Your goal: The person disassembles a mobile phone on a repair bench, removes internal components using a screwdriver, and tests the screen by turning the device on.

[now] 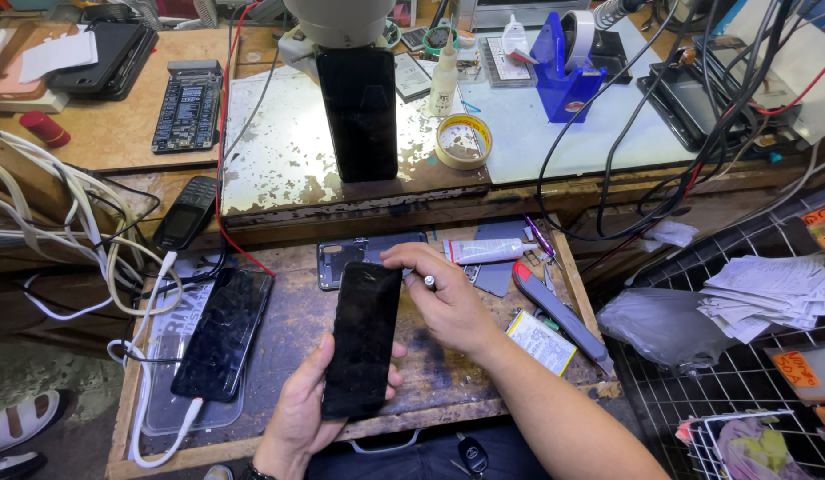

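Black phone (364,338) rests in our left hand (301,413) — fingers wrapped round its near end. Our right hand (448,302) pinches a small metal tool (428,282) at its far right corner.

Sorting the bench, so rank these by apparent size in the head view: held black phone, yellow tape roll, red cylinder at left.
1. Black phone in the left hand; nearest the camera, so it looks bigger.
2. Yellow tape roll.
3. Red cylinder.

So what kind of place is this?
Most likely a phone repair bench: the left hand holds a black phone, a cracked phone lies charging nearby, and a microscope stands above.
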